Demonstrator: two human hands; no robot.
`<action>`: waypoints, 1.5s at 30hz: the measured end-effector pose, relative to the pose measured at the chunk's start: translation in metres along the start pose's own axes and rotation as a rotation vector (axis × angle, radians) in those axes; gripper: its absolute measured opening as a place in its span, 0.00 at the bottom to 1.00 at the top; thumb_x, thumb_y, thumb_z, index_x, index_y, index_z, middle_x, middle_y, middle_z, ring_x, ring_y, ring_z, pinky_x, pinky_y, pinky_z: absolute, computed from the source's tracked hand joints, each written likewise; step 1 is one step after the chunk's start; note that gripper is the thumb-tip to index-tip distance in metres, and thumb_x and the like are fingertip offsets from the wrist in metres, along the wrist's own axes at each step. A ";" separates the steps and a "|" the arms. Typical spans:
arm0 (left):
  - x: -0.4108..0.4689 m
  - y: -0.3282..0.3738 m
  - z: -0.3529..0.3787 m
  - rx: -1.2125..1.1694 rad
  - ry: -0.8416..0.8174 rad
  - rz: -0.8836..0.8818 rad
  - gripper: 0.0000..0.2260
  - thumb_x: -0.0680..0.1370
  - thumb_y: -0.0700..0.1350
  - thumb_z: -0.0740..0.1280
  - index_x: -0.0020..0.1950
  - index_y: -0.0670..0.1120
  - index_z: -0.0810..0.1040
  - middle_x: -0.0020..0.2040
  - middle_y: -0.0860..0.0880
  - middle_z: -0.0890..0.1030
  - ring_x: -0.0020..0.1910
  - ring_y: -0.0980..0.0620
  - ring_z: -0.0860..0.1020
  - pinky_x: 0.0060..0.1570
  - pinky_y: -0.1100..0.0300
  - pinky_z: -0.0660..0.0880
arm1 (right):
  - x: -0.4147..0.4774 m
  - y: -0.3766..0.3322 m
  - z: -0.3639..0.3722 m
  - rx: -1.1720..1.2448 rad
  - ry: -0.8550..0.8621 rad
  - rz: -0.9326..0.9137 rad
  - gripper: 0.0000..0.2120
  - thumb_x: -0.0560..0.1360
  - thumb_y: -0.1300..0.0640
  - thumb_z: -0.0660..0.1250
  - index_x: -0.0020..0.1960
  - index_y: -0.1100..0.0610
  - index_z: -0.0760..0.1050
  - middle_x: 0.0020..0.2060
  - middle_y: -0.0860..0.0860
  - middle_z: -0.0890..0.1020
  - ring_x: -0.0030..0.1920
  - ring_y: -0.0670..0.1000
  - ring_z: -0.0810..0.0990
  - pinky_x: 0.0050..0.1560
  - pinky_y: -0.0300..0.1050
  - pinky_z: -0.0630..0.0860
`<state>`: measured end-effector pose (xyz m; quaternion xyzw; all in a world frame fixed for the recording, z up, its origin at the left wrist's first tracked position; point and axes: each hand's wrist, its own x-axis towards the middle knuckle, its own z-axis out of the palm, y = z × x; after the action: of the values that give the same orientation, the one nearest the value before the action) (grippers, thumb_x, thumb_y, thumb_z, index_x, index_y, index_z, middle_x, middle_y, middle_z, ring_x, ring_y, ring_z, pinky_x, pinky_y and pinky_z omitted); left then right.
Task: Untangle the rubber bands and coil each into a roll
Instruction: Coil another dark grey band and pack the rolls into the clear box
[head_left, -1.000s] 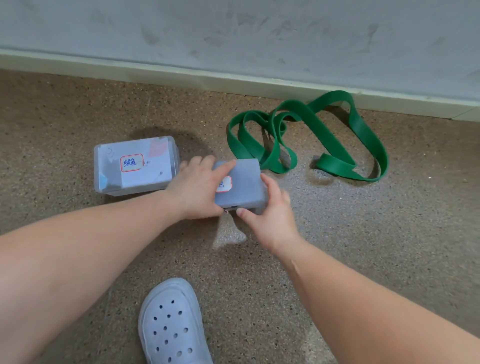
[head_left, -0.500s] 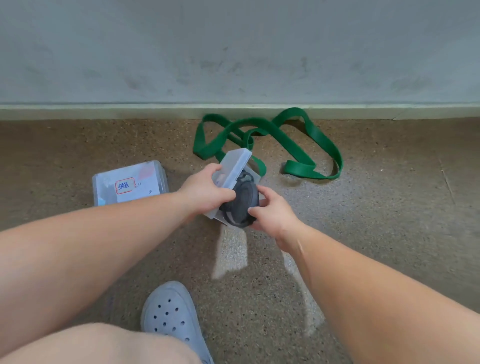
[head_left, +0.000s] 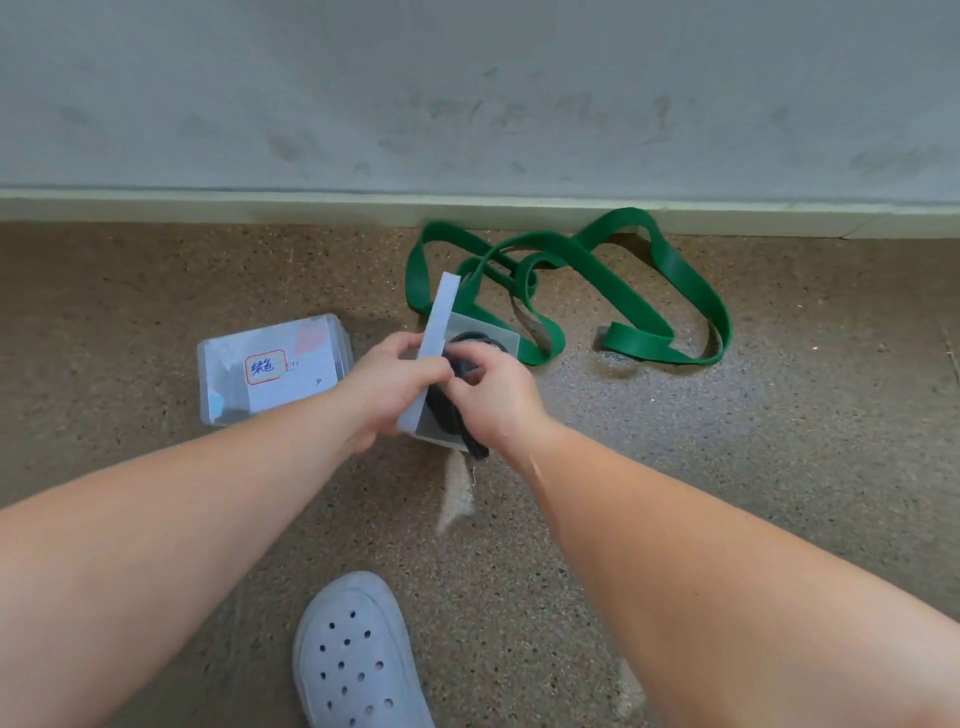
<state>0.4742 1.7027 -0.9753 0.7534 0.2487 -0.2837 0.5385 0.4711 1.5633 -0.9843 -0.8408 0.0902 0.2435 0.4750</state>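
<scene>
A person is crouching over a speckled brown floor (head_left: 727, 467), both bare forearms reaching in from the bottom corners toward the middle of the view. There the left hand (head_left: 395, 382) is gripping the lid (head_left: 436, 338) of a small clear plastic box (head_left: 498, 335), its fingers curled round the lid's edge and holding it tipped up on end. The right hand (head_left: 498, 405) is reaching into the open box, with its fingers bent close together and pinching a dark rubber band (head_left: 448, 421) that is sitting coiled inside, part of it hanging out over the near edge. At one o'clock from the hands, a long green rubber band (head_left: 660, 345) is lying loose on the floor in twisted, overlapping loops, its nearest loop touching the far side of the box and its far loops reaching the pale baseboard (head_left: 260, 205) under a grey wall (head_left: 467, 104). At nine o'clock, just beside the left wrist, a second clear box (head_left: 275, 374) is lying closed, with a red-bordered label bearing blue handwriting. At six o'clock, a white perforated clog (head_left: 358, 660) is resting between the forearms.
</scene>
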 end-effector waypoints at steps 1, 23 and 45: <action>0.003 -0.005 -0.002 -0.035 -0.015 -0.021 0.26 0.66 0.52 0.71 0.64 0.58 0.74 0.56 0.49 0.81 0.53 0.45 0.81 0.50 0.44 0.81 | 0.002 0.001 0.004 -0.076 -0.034 -0.030 0.14 0.76 0.54 0.68 0.61 0.46 0.81 0.53 0.49 0.85 0.55 0.52 0.82 0.57 0.49 0.79; 0.016 -0.045 -0.007 -0.269 -0.145 -0.061 0.25 0.69 0.53 0.72 0.66 0.61 0.73 0.58 0.49 0.84 0.58 0.43 0.81 0.58 0.37 0.77 | 0.013 0.025 0.041 -0.721 -0.131 -0.302 0.41 0.74 0.49 0.70 0.80 0.53 0.52 0.63 0.57 0.69 0.62 0.61 0.73 0.58 0.55 0.75; 0.009 -0.042 -0.012 -0.075 -0.064 0.066 0.41 0.62 0.76 0.68 0.71 0.58 0.70 0.61 0.55 0.82 0.57 0.52 0.82 0.61 0.44 0.77 | 0.049 0.008 -0.007 -0.604 0.032 -0.322 0.15 0.75 0.56 0.65 0.62 0.50 0.77 0.53 0.54 0.79 0.53 0.59 0.79 0.50 0.49 0.76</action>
<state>0.4542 1.7267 -1.0066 0.7310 0.2168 -0.2800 0.5833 0.5132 1.5567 -1.0119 -0.9507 -0.1124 0.1676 0.2354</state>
